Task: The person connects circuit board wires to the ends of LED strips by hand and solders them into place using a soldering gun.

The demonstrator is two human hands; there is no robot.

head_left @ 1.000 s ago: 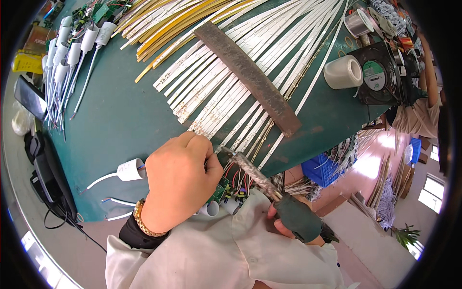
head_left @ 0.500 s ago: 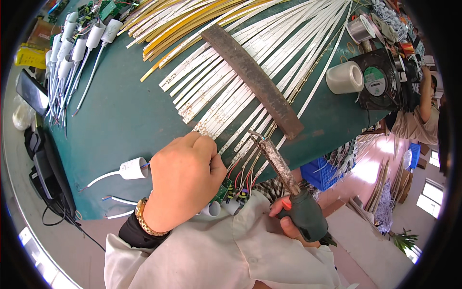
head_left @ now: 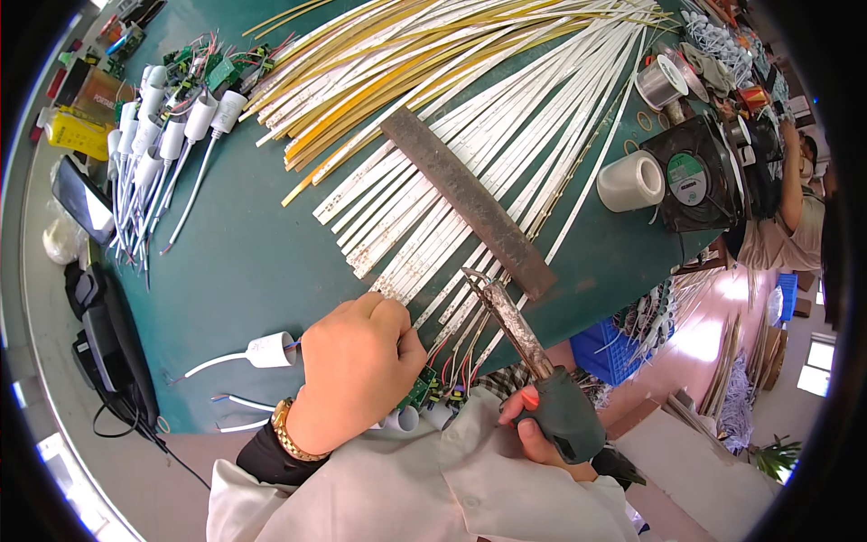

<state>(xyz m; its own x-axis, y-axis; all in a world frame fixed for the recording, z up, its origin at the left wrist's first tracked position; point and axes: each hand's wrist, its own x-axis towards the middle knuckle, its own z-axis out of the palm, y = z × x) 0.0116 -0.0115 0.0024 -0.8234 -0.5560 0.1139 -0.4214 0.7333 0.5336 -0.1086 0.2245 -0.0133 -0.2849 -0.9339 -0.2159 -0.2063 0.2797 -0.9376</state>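
My left hand [head_left: 359,369], a gold watch [head_left: 287,432] on its wrist, is closed with its fingers curled under at the near ends of the white LED strips [head_left: 405,271]; what lies inside them is hidden. My right hand [head_left: 533,432] grips the dark handle of a soldering iron [head_left: 519,330]. Its worn metal barrel slants up and left, the bent tip over the strip ends. A rusty metal bar [head_left: 470,199] lies across the strips. Below the tip, thin wires run to small green circuit boards [head_left: 421,390] beside white cylindrical housings [head_left: 403,419] at my front.
A white housing with cable [head_left: 271,350] lies left of my left hand. More white housings [head_left: 172,140] are heaped far left, near a phone [head_left: 83,200]. To the right are a solder spool [head_left: 661,83], a white roll [head_left: 630,181], a black fan [head_left: 694,176] and a blue crate [head_left: 607,352]. Another person [head_left: 787,230] is far right.
The table and its contents sit slightly lower in the picture, as the view has shifted. My left hand stays closed at the strip ends; the iron's tip remains over them.
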